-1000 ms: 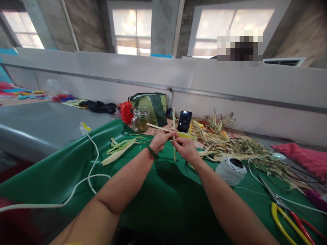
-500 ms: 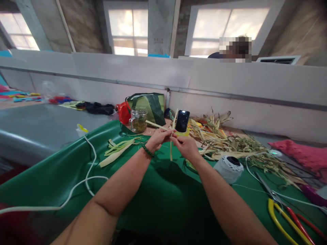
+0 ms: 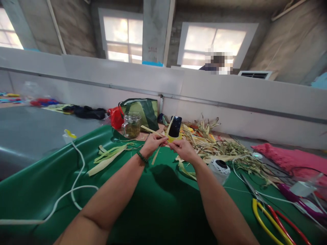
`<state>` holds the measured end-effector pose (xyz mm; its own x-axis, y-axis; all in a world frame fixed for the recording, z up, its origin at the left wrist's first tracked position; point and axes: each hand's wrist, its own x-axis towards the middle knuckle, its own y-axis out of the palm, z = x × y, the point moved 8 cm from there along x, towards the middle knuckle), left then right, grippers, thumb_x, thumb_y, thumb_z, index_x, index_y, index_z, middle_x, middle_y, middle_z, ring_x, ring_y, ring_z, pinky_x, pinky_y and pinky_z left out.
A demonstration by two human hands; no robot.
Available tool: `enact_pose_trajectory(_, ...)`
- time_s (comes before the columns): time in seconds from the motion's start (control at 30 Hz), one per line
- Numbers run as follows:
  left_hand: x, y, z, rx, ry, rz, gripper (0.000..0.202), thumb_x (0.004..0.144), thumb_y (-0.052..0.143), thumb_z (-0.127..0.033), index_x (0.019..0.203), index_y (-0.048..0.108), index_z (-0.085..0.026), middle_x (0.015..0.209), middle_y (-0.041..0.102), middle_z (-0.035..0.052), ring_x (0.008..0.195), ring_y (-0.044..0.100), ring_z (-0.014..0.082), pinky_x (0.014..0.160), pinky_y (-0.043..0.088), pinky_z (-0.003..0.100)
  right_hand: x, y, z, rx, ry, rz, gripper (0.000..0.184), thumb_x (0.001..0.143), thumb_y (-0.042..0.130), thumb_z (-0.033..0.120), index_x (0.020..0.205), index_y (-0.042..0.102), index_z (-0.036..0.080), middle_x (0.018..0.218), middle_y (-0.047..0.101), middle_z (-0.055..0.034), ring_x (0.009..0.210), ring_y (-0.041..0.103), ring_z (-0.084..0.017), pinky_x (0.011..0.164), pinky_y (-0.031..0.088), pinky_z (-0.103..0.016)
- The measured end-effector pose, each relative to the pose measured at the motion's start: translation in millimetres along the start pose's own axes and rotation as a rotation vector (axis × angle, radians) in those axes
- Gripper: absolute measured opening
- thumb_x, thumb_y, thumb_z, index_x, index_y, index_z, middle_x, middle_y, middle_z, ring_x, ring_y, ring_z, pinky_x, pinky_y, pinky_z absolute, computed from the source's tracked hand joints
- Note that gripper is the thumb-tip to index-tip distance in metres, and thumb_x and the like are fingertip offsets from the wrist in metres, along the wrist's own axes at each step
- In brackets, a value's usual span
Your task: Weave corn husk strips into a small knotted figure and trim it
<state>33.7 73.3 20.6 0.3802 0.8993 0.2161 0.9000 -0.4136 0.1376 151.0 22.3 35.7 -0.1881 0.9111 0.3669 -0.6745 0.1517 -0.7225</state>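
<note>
Pale husk strips [image 3: 149, 130] cross in the air between the two hands, above the green cover [image 3: 122, 217] of the desk. Taking the crossing as the clock's centre, one length points to 10 o'clock, another to 1, and a tail drops towards 7; whether the last two are one strip, I cannot tell.

The left hand [image 3: 152, 143] is closed to a pinch, thumb and fingers tight on the strips at the crossing. The right hand [image 3: 185, 149] is pinched too, its fingertips seemingly on a strip's end just beside it; they cover the exact hold.

The likeliest trouble is at that crossing: if the left pinch slackens, the strips could slide over each other and lose their angle. Pulling hard with the right could split such thin material along its grain, or crack it if dry. The length at 1 o'clock overlaps the phone [image 3: 175, 126] in view; if they are truly close, a wide swing might knock it. At 10 o'clock the glass mug [image 3: 133, 127] is another thing a stray elbow or strip could catch. Reaching to the husk heap [image 3: 204, 146] at 3 o'clock could bump the thread spool [image 3: 220, 172] at 4.
</note>
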Motion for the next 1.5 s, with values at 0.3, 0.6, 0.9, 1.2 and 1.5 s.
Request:
enact_pose_trajectory(0.3,2.5,-10.8,4.4,-0.028,-0.048,-0.073,0.029,0.052,0.085,-0.032,0.057,0.067,-0.01,0.051,0.062,0.0022,0.046,0.049,0.0062,0.047,0.037,0.019,-10.9,-7.8,-22.3,0.095,0.07,0.301,0.04,0.079,0.055,0.05,0.057,0.058,0.017,0.051,0.049,0.003,0.049,0.044,-0.01,0.049,0.031,-0.023)
enact_pose_trajectory(0.6,-10.3,21.8,9.3,0.023,-0.133,0.203,0.033,0.047,0.087,-0.034,0.063,0.071,-0.01,0.055,0.063,0.0024,0.05,0.05,0.0065,0.053,0.041,0.021,2.2,-26.3,-20.8,0.34,0.111,-0.182,0.041,0.067,0.066,0.055,0.078,0.069,0.016,0.054,0.057,0.0011,0.049,0.048,-0.011,0.048,0.039,-0.025)
enact_pose_trajectory(0.9,-4.3,18.6,17.7,0.248,-0.058,0.183,0.022,0.066,0.076,-0.032,0.062,0.071,-0.011,0.052,0.062,0.0034,0.049,0.053,0.0102,0.052,0.042,0.022,-21.6,-79.2,-46.0,0.646,0.176,-0.79,0.047,0.055,0.076,0.061,0.065,0.06,0.018,0.051,0.053,0.0041,0.043,0.041,-0.007,0.042,0.034,-0.021)
enact_pose_trajectory(1.2,-19.1,22.7,-30.6,1.175,0.502,-0.134,0.016,0.081,0.057,-0.015,0.078,0.072,-0.016,0.08,0.069,0.0108,0.081,0.061,0.0215,0.077,0.045,0.032,-13.6,31.5,-11.5,0.772,0.474,0.205,0.052,0.071,0.065,0.067,0.064,0.066,0.016,0.054,0.065,-0.0061,0.047,0.06,-0.015,0.046,0.049,-0.025)
enact_pose_trajectory(1.5,-16.0,11.3,-34.7,1.116,0.537,-0.18,0.026,0.085,0.053,-0.018,0.103,0.072,-0.018,0.1,0.072,0.0113,0.094,0.064,0.0225,0.088,0.046,0.033,-14.4,31.0,-17.7,0.799,0.383,0.334,0.047,0.048,0.086,0.052,0.077,0.074,0.017,0.078,0.073,-0.0069,0.069,0.067,-0.017,0.065,0.053,-0.028)
